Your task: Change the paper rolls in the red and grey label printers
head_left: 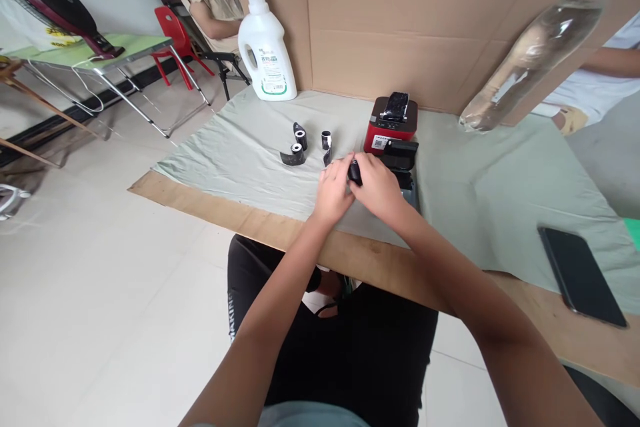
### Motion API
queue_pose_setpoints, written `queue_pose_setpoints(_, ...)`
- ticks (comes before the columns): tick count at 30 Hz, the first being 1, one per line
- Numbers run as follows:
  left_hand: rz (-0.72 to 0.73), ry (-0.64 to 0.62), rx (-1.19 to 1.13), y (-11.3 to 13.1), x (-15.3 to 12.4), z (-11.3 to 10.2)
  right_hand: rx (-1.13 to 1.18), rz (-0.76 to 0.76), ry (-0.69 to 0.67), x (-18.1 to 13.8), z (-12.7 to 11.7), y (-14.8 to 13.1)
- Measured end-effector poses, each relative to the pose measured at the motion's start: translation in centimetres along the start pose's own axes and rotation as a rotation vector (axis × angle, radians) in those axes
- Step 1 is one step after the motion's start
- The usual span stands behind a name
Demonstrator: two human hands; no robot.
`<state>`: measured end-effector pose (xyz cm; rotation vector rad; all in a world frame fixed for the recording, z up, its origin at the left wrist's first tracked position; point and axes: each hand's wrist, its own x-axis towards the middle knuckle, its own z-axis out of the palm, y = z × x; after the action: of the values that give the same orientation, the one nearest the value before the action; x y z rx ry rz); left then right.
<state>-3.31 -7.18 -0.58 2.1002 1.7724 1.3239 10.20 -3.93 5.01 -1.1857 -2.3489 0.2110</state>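
Close to the table's front, my left hand (333,190) and my right hand (376,188) meet around a small black roll (355,173). The fingers of both are bent onto it, and part of the roll is covered by them. Right beside my right hand is a small device with its black lid (401,153) raised, partly hidden by that hand. Behind it stands a red and black label printer (391,125) with a black strip (396,107) on top. Farther left, black rolls with white cores lie on the cloth: one roll (327,140) and two others (301,138) together.
A white detergent bottle (269,53) stands at the back left before a cardboard panel (380,20). A clear bottle with a blue cap (545,47) leans at the right. A phone (583,275) lies near the right front edge. A person (213,7) sits beyond.
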Motion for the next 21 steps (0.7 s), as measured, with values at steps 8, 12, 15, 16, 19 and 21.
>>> queue_pose_setpoints(8, -0.205, 0.079, -0.081, 1.3, -0.5, 1.4, -0.066, 0.087, 0.141, 2.7, 0.1, 0.8)
queue_pose_setpoints(12, -0.303, -0.016, -0.044, 1.7, -0.4, 1.7, 0.072, 0.151, 0.225, 9.7, 0.2, 2.2)
queue_pose_setpoints(15, -0.334, -0.102, -0.017, 2.0, -0.4, 1.6, 0.095, 0.195, 0.161, 14.9, 2.0, 2.6)
queue_pose_setpoints(16, -0.33, -0.124, -0.007, 2.1, -0.4, 1.6, 0.093, 0.223, 0.127, 16.2, 2.8, 2.5)
queue_pose_setpoints(19, -0.302, -0.152, 0.024, 2.2, -0.4, 1.6, 0.089, 0.29, 0.051, 18.4, 5.4, 2.5)
queue_pose_setpoints(21, -0.295, -0.151, 0.036, 2.2, -0.4, 1.7, 0.09, 0.311, 0.0, 18.7, 7.0, 2.7)
